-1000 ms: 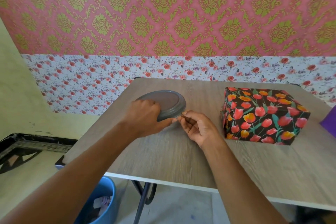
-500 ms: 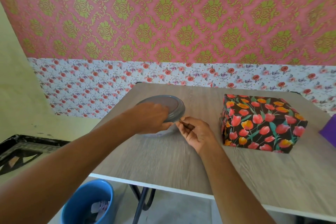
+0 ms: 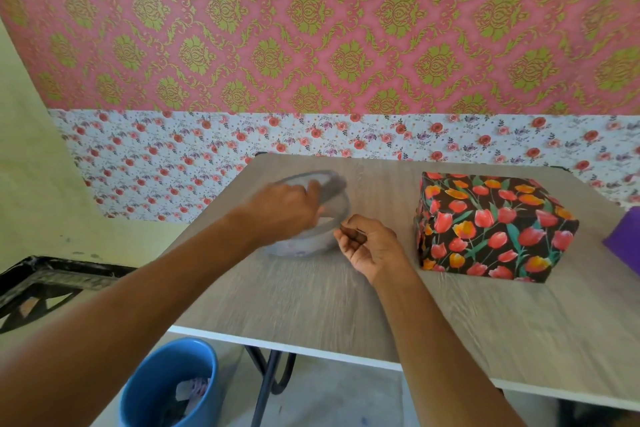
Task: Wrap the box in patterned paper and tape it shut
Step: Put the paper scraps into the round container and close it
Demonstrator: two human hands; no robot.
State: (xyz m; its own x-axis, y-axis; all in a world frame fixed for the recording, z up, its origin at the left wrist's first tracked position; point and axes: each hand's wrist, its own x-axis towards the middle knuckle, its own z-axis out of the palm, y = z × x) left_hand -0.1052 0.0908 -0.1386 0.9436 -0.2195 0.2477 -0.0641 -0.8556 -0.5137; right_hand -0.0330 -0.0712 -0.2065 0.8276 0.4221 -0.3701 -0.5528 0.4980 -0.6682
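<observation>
The box (image 3: pixel 491 225), wrapped in black paper with red and orange tulips, stands on the right half of the wooden table (image 3: pixel 329 308). To its left is a round translucent container (image 3: pixel 298 248). My left hand (image 3: pixel 284 208) grips its grey lid (image 3: pixel 330 185), which is tilted up off the rim and blurred. Just right of the container, my right hand (image 3: pixel 374 246) has curled fingers pinching a small thin dark item (image 3: pixel 351 231); what it is cannot be told. Neither hand touches the box.
A purple object (image 3: pixel 627 236) pokes in at the right edge beside the box. Below the table's front edge a blue bucket (image 3: pixel 156 381) holds paper scraps. A black frame (image 3: pixel 45 277) lies on the floor at left. Patterned wallpaper backs the table.
My left hand has lifted and tilted the grey lid off the container, which showed closed a second ago. My right hand stays beside the rim. The view has shifted slightly.
</observation>
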